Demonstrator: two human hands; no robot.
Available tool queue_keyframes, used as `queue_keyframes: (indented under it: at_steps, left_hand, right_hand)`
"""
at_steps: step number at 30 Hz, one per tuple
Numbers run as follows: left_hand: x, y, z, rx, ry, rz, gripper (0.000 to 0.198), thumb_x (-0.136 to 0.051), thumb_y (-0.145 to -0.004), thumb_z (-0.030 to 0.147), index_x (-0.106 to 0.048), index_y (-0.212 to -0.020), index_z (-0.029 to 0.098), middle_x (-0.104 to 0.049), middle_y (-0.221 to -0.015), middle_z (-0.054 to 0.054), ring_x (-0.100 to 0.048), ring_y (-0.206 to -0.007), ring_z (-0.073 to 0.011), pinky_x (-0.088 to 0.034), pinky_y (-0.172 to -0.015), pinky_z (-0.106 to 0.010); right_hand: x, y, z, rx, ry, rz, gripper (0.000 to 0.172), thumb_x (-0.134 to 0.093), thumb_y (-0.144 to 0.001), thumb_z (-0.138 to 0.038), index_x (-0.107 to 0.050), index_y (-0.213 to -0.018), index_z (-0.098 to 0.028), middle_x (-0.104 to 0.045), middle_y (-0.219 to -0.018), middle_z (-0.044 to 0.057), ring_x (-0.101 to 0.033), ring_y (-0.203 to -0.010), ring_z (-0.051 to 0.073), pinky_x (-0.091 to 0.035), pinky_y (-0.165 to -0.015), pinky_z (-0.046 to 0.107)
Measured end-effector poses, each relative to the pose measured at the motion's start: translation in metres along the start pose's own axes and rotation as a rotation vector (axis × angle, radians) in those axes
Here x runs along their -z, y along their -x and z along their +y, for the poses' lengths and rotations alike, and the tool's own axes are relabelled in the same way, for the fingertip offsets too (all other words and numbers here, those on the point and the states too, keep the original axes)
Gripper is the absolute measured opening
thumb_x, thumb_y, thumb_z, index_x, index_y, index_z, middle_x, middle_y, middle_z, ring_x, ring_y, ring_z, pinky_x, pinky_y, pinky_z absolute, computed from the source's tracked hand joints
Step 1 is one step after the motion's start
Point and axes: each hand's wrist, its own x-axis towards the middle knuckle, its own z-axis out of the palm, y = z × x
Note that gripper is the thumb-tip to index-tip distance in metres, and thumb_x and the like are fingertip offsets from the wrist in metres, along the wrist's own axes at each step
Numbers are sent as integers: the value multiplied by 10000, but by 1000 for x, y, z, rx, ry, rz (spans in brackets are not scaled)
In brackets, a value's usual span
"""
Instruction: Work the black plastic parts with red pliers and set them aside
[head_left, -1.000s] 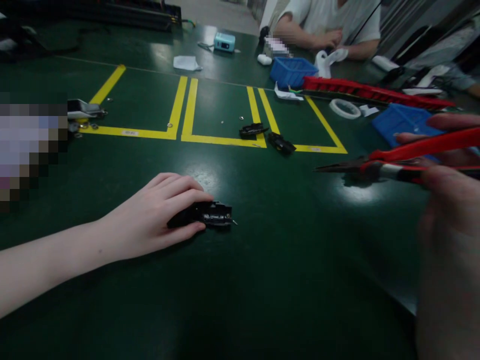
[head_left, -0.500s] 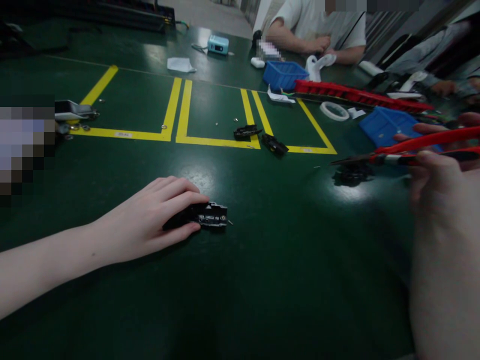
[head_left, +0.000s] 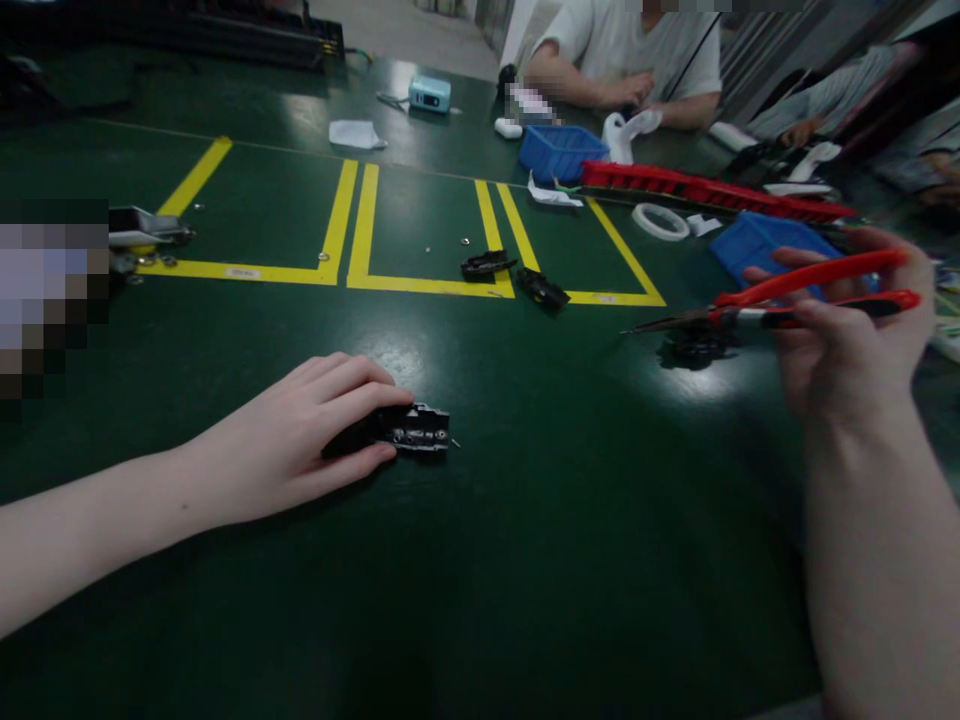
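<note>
Left hand [head_left: 321,422] on angular black part [head_left: 422,430], tapered pliers [head_left: 731,315]

Green table [head_left: 570,570], yellow tape [head_left: 427,287], black parts [head_left: 421,431], blue bins [head_left: 559,158], white paper [head_left: 355,134]

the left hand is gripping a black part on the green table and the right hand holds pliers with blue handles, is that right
Not quite: in the head view the handles of the pliers in the right hand are red with black, not blue. The left hand does grip a black part on the green table.
</note>
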Motion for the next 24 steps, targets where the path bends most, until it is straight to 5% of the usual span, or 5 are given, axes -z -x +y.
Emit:
queue_keyframes:
  at_steps: [11,17,24]
  left_hand:
    - [-1,0,-2,-17,-9,-5,387,-516,-976,330,-525,-1355,252,-586,-1241,-76,-549,-1113,-252,-508,-914,-407]
    - [0,0,-1,-14,-4,-2,386,-518,-974,330,-520,-1353,257,-588,-1237,-69,-552,-1103,-249,-514,-909,-405]
    - [1,-1,0,-18,-9,-11,379,-503,-982,320,-518,-1354,249,-581,-1243,-76,-551,-1106,-246,-514,-912,-403]
  right_hand:
    - [0,1,-3,-50,59,15,497,-789,-497,-217,-588,-945,-295,-717,-820,22,-699,-765,277,-577,-704,550]
    - [-7,5,-9,39,36,31,499,-823,-482,-254,-611,-933,-269,-692,-762,19,-698,-820,302,-576,-750,584]
    - [-11,7,-9,-35,-24,-17,581,-859,-432,-199,-622,-958,-260,-716,-810,41,-714,-792,311,-569,-782,625]
